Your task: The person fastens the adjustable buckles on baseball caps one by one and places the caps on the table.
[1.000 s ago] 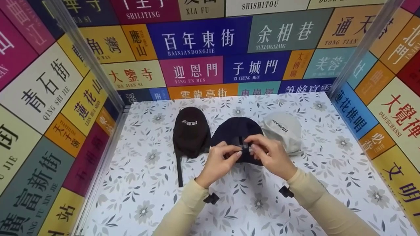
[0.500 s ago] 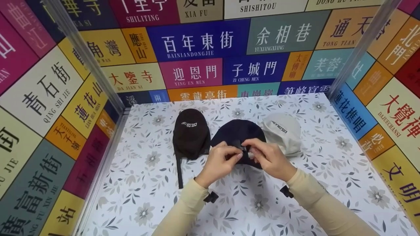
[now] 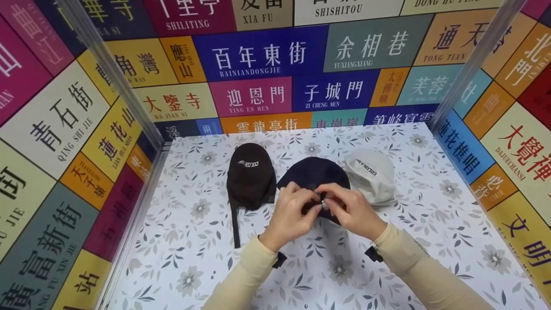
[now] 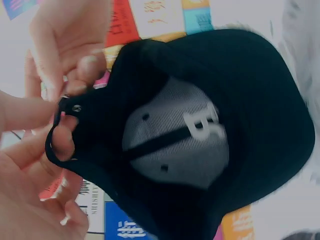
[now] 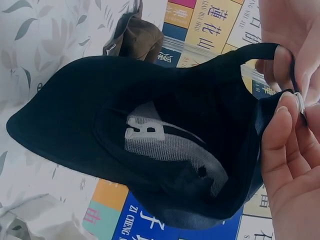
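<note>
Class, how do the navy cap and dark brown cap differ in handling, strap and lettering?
The left hand and right hand hold the navy cap; the dark brown cap lies untouched on the table. The navy cap's strap is pinched in those hands, while the dark brown cap's strap trails loose. In the head view, white lettering shows on the dark brown cap, none on the navy cap. Both are dark caps.

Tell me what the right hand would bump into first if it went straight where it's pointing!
Past the strap it pinches on the dark cap, the right hand would probably meet the left hand, just ahead. The gap is hard to judge.
</note>
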Available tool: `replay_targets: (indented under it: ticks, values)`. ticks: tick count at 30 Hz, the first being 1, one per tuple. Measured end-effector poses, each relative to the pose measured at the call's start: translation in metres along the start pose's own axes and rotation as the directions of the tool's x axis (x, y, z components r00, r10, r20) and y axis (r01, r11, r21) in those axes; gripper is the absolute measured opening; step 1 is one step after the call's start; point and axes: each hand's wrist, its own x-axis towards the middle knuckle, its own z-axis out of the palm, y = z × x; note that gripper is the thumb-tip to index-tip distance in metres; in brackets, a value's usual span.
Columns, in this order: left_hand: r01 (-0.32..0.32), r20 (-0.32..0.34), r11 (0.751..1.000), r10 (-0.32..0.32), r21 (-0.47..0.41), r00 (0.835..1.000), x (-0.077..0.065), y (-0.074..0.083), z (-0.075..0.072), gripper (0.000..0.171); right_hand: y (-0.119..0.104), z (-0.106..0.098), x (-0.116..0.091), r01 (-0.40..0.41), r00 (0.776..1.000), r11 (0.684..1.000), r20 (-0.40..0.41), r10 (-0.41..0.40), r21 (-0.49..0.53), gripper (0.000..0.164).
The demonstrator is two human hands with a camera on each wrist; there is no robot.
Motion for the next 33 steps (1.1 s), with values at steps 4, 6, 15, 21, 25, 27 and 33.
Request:
replay_targets:
  ticks: [4, 6, 15, 21, 25, 27, 33]
  values:
    - [-0.13, -0.029, 0.986, 0.133, 0.105, 0.991, 0.001, 0.0, 0.002, 0.02, 0.0, 0.0, 0.001, 0.005, 1.0, 1.0, -0.019, -0.005, 0.018, 0.035]
    - [-0.165, -0.015, 0.974, 0.169, 0.154, 0.985, 0.001, 0.0, 0.004, 0.023, 0.001, 0.001, 0.0, 0.001, 1.0, 1.0, -0.024, -0.001, 0.029, 0.036]
    - [-0.213, -0.004, 0.936, 0.223, 0.28, 0.975, -0.002, -0.001, 0.007, 0.021, -0.016, -0.001, 0.006, -0.017, 0.995, 0.999, -0.097, 0.02, 0.035, 0.038]
    - [-0.204, -0.035, 0.953, 0.217, 0.226, 0.976, -0.001, -0.002, 0.007, 0.018, -0.034, -0.008, 0.011, -0.013, 0.993, 0.999, -0.119, 0.019, 0.05, 0.038]
    - [-0.207, -0.048, 0.953, 0.223, 0.223, 0.974, 0.0, -0.002, 0.006, 0.016, -0.034, -0.01, 0.011, -0.014, 0.991, 0.999, -0.132, 0.021, 0.053, 0.039]
    - [-0.211, -0.049, 0.95, 0.228, 0.229, 0.972, 0.001, -0.003, 0.005, 0.016, -0.032, -0.011, 0.01, -0.016, 0.991, 0.998, -0.135, 0.023, 0.055, 0.039]
    - [-0.224, -0.033, 0.943, 0.239, 0.248, 0.971, -0.001, -0.004, 0.004, 0.016, -0.03, -0.012, 0.009, -0.013, 0.991, 0.999, -0.136, 0.019, 0.049, 0.04]
